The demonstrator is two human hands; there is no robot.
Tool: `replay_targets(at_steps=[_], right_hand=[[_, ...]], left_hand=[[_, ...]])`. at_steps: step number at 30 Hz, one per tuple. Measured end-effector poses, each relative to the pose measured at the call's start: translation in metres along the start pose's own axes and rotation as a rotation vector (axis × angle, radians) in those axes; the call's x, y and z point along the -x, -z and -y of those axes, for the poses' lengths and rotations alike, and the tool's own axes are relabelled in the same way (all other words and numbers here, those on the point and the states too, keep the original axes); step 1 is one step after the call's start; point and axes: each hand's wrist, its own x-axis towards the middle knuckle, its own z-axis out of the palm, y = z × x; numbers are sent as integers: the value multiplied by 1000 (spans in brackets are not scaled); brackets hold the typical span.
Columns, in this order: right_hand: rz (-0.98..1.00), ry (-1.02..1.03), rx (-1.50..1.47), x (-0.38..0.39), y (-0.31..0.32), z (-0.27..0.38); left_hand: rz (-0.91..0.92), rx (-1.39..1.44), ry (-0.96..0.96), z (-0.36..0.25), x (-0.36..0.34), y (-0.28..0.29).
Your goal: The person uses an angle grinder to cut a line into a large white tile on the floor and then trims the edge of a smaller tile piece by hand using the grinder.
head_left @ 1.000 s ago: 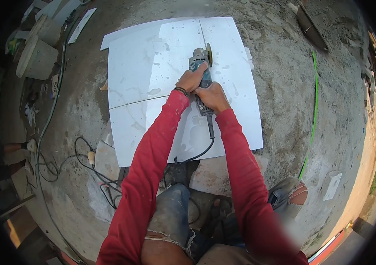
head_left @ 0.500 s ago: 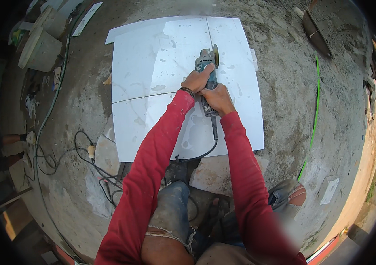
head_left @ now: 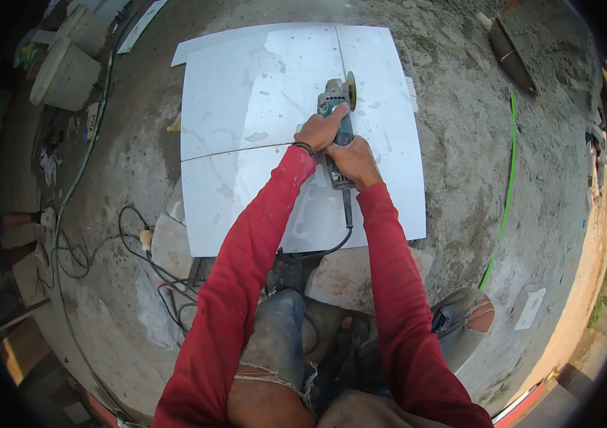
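Both hands grip a teal and dark angle grinder [head_left: 335, 107] above a large white tile [head_left: 236, 185]. My left hand [head_left: 320, 130] wraps the front of its body near the head. Behind it, my right hand [head_left: 355, 161] closes round the rear handle, close to where the cord [head_left: 348, 214] comes out. The grinder's disc [head_left: 351, 90] stands on edge at the right side of the head, over the tile; I cannot tell whether it touches. One thin dark line crosses the tile's left half, and another runs from its far edge toward the disc.
Pale stone slabs [head_left: 343, 279] lie under and beside the tile's near edge. Black cables [head_left: 164, 274] coil at the left, with a hose [head_left: 79, 171] beyond. A bucket [head_left: 68, 75] stands far left, a dark trough [head_left: 512, 55] far right. A green strip [head_left: 509, 185] lies right. Another person's foot [head_left: 47, 218] shows left.
The grinder and both hands have shifted very slightly to the right in the picture. The grip on it is the same.
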Motion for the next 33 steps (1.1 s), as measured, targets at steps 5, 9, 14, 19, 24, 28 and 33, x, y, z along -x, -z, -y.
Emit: replay_targets(at_steps=[5, 9, 14, 19, 24, 28, 33], right_hand=[[-2, 2, 12, 4, 2, 2], [9, 1, 2, 5, 1, 0], [-14, 1, 19, 4, -1, -4], [57, 5, -5, 6, 1, -5], [-11, 16, 1, 7, -1, -7], [36, 4, -6, 6, -1, -10], [17, -4, 15, 6, -2, -14]], left_hand=[[-10, -17, 7, 0, 2, -1], [-9, -13, 7, 2, 2, -2], [3, -9, -4, 5, 2, -3], [13, -7, -12, 5, 7, -3], [-8, -12, 14, 1, 15, -3], [-9, -25, 21, 2, 17, -4], [20, 3, 6, 5, 15, -4]])
